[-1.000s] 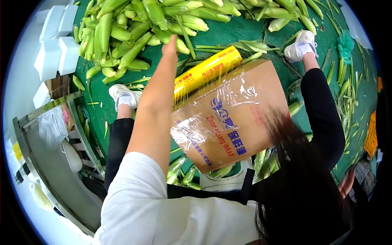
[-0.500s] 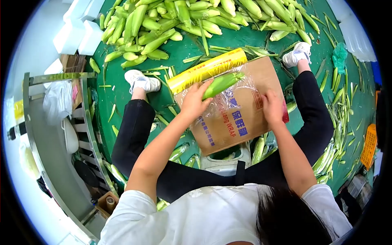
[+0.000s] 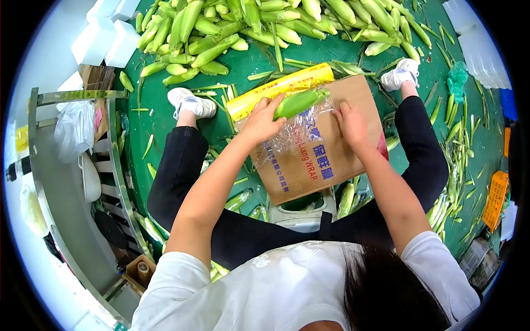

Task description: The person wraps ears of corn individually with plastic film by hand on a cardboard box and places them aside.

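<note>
My left hand (image 3: 265,120) is wrapped around the base end of a green ear of corn (image 3: 302,105), whose tip points right. Clear plastic wrap (image 3: 287,131) lies crinkled under and around the ear, over a printed cardboard box (image 3: 298,179) between my knees. Along the box's far edge rests a yellow roll of plastic wrap (image 3: 281,88). My right hand (image 3: 353,126) is just right of the ear, thumb and fingers pinched together at the film's edge.
A heap of corn ears (image 3: 221,33) lies on the green floor ahead. Wrapped ears (image 3: 348,199) lie near the grey stool (image 3: 303,218). A metal rack (image 3: 118,160) stands at left; loose husk leaves (image 3: 458,149) and an orange sign (image 3: 496,199) are at right.
My right hand has moved left and slightly up, closer to the corn, with its fingers now at the film. The left hand still holds the ear in nearly the same place.
</note>
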`<state>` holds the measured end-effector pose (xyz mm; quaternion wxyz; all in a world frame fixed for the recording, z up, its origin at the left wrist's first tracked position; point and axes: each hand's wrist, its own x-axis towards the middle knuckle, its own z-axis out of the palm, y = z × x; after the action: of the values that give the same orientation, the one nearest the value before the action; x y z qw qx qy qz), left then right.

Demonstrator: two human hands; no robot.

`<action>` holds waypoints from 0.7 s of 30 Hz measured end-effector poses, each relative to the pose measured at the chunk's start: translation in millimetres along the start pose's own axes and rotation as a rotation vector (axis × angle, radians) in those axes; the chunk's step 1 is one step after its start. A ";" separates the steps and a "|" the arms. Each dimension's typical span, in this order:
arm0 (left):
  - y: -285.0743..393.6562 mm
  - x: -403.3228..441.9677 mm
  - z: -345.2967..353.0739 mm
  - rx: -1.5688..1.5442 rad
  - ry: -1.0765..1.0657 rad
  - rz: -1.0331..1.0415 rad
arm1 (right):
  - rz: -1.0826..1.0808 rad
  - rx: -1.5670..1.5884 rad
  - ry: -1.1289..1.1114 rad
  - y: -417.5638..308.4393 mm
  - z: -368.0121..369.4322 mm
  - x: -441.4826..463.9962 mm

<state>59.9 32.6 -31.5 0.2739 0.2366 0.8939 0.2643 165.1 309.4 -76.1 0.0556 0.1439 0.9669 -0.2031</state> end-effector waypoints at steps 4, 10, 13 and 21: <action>3.0 -3.3 1.0 0.007 0.066 0.050 | -0.153 -0.004 -0.088 27.9 -49.0 -9.0; 23.0 -7.2 3.9 0.158 0.027 0.143 | -0.611 -0.146 0.067 5.2 -111.8 -3.5; 22.6 10.0 13.1 0.125 0.045 0.187 | -0.692 -0.034 0.124 -32.0 -68.5 48.4; -21.9 -67.2 40.3 0.200 0.215 0.747 | -0.593 0.165 0.164 -64.7 5.0 25.5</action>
<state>128.2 -8.1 -48.8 0.0394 0.5417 0.7913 0.2807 121.5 257.2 -60.5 -0.0962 -0.1243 0.9483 -0.2757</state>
